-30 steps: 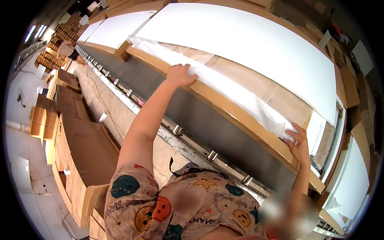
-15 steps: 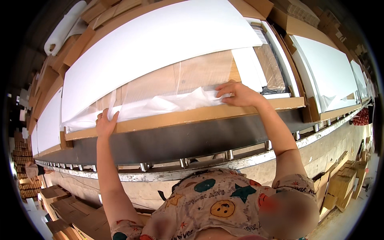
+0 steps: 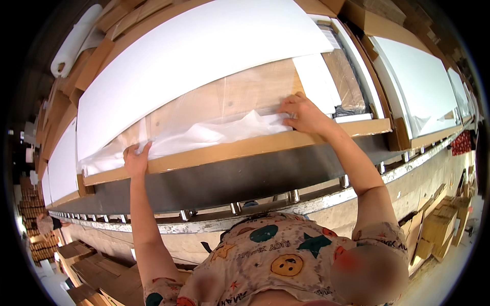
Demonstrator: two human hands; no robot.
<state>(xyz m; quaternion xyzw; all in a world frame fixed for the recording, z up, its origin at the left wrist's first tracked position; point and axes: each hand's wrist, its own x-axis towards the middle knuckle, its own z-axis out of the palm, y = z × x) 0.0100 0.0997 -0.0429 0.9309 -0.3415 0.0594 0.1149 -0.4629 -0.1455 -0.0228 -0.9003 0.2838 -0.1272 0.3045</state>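
A long open cardboard carton [image 3: 245, 149] lies before me. Inside, a wood-coloured panel [image 3: 214, 99] is covered by clear film, and crumpled white foam sheet [image 3: 219, 133] runs along the near wall. A large white foam board [image 3: 204, 51] rests slanted over the far part. My left hand [image 3: 136, 160] is at the near wall's left part, thumb and fingers apart against the foam sheet. Farther right, my right hand [image 3: 304, 113] has its fingers and thumb bent around the sheet's right end. Beside it lies a white strip [image 3: 319, 81].
The carton sits on a dark conveyor belt [image 3: 219, 186] with a worn metal rail [image 3: 316, 204] and rollers. Similar cartons with white boards [image 3: 416, 84] stand right and left. A white foam roll [image 3: 76, 41] is at far left; flattened cardboard [image 3: 102, 268] lies below left.
My right hand has shifted slightly up, its fingers bent more around the foam sheet's end. My left hand stays at nearly the same spot. The view has moved a little.
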